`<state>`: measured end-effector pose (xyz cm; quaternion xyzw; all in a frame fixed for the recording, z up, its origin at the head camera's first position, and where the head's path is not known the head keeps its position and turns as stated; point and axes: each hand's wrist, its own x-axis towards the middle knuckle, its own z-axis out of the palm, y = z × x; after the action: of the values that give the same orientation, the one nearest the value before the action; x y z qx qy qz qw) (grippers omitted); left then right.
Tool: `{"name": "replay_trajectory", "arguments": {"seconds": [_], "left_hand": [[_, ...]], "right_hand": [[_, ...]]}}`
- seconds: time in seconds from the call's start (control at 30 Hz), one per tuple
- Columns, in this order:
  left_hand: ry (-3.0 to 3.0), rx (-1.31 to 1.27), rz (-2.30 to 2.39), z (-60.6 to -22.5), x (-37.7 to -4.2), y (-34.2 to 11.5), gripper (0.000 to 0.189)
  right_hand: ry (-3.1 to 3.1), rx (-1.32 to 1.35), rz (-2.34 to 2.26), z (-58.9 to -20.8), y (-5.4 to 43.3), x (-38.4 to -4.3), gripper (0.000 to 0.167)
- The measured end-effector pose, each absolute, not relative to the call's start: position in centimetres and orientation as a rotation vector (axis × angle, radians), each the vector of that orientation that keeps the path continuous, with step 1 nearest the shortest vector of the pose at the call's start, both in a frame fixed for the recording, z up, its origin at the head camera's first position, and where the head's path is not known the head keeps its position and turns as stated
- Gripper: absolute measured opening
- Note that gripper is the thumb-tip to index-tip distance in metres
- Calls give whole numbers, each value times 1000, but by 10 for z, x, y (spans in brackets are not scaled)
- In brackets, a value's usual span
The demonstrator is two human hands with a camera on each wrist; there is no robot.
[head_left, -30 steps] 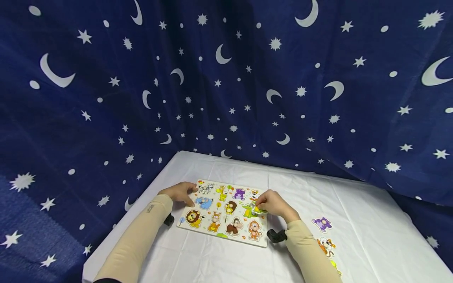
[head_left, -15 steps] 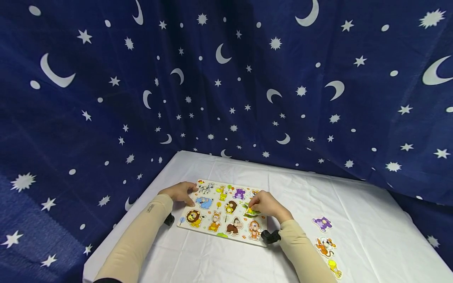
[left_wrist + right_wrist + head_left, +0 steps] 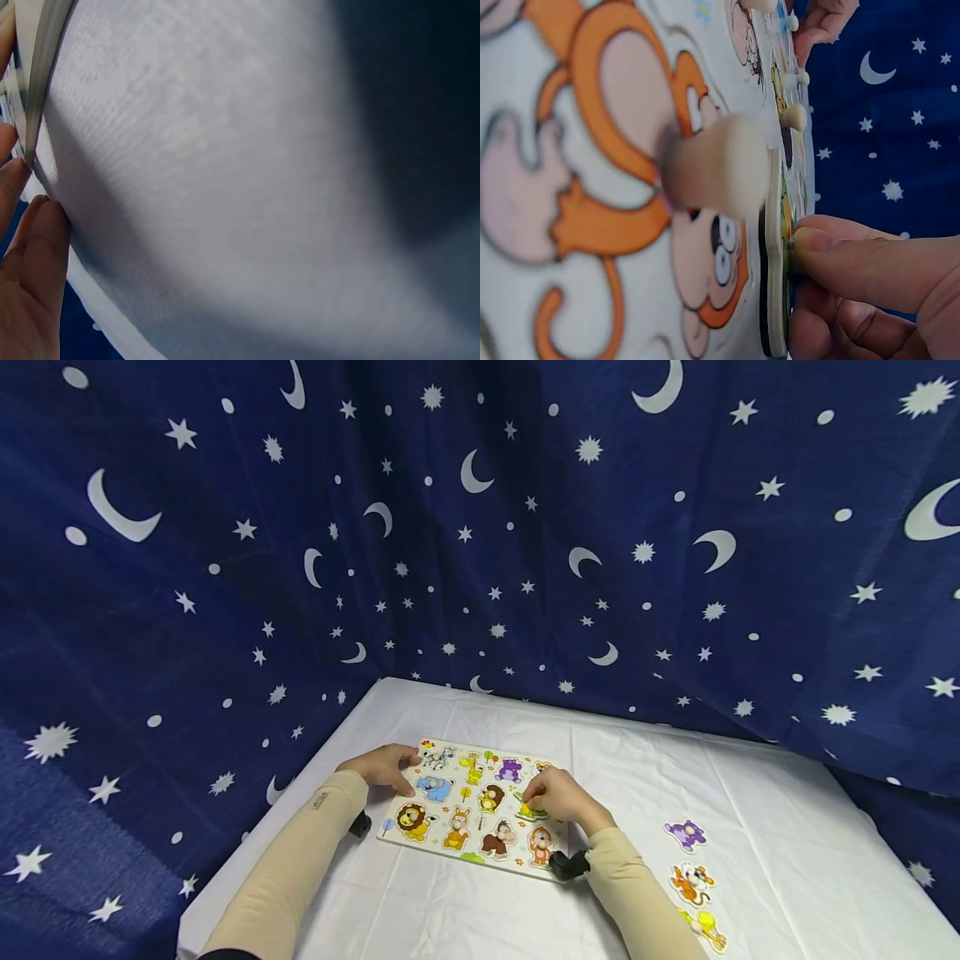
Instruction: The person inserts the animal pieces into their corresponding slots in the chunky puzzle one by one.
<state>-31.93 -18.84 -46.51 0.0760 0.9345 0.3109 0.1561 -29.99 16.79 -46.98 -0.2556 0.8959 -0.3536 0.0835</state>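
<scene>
A wooden animal puzzle board (image 3: 480, 850) lies on the white cloth. My left hand (image 3: 385, 768) rests at its left edge, thumb and fingers spread; in the left wrist view the fingers (image 3: 45, 247) touch the board's rim. At the right side of the board, my right hand (image 3: 561, 795) pinches a green crocodile puzzle piece (image 3: 527, 811) between thumb and fingers. In the right wrist view that piece (image 3: 775, 262) shows edge-on, its side standing proud of the board. My fingers partly cover it and the crocodile spot. The monkey piece (image 3: 630, 172) with its knob is close by.
Right of the board lie a purple piece (image 3: 686, 835), an orange-and-white tiger-like piece (image 3: 692, 883) and a yellow piece (image 3: 708, 930). The lion (image 3: 412, 821), gorilla (image 3: 498, 840) and several other animals show on the board. A dark blue star-patterned curtain (image 3: 480, 568) stands behind the table.
My right hand has moved left and slightly down with the crocodile piece, from the board's right edge onto the crocodile spot. The left hand has stayed in place.
</scene>
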Motion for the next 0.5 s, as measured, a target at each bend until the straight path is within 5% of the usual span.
{"name": "replay_trajectory", "arguments": {"seconds": [0.5], "left_hand": [[2670, 251, 915, -466, -321, -190, 63]], "right_hand": [[2718, -725, -1009, -474, 166, -299, 11]]}}
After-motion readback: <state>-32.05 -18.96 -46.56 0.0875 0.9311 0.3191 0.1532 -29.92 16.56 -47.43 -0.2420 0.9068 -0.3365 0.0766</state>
